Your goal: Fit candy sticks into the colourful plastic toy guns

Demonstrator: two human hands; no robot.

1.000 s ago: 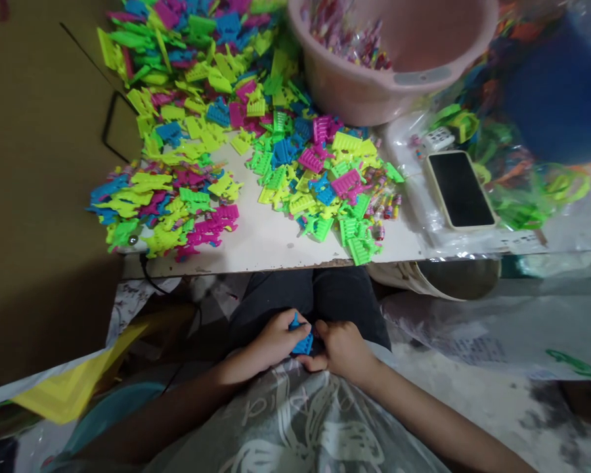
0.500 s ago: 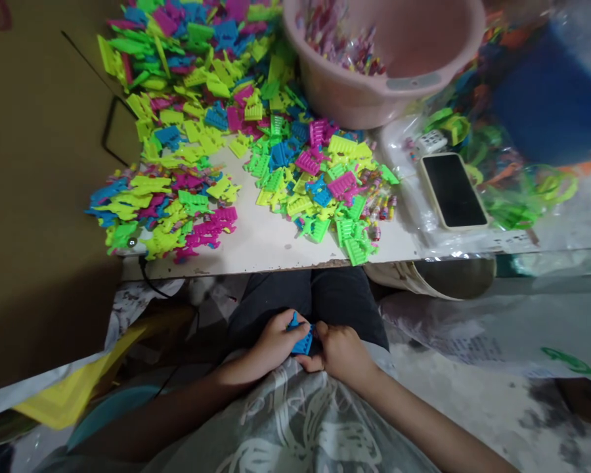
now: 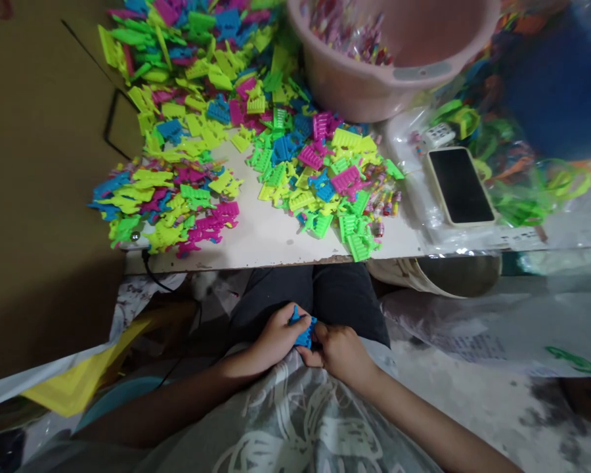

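Note:
Over my lap, my left hand (image 3: 282, 333) is closed around a small blue plastic piece (image 3: 304, 336) with a ridged, ladder-like face, its thumb lying across the top. Against the piece's right edge, my right hand (image 3: 342, 351) has its thumb and fingers curled in a pinch. Whatever those fingertips hold is hidden. Similar pieces in green, yellow, pink and blue lie on the white table (image 3: 266, 243) beyond my hands. They form a large heap (image 3: 192, 79), a smaller pile at the left (image 3: 162, 203) and a spread pile in the middle (image 3: 320, 177).
A pink basin (image 3: 398, 82) holding small colourful items stands at the back. Tiny striped pieces (image 3: 387, 200) lie beside the middle pile. A phone (image 3: 460, 186) rests on clear plastic at the right. Below the table edge are a bucket (image 3: 458, 276) and a large plastic bag (image 3: 492, 328).
Both hands stay together at my lap, with the blue piece tilted slightly differently between them. The whole view has shifted a little; the things on the table lie as before.

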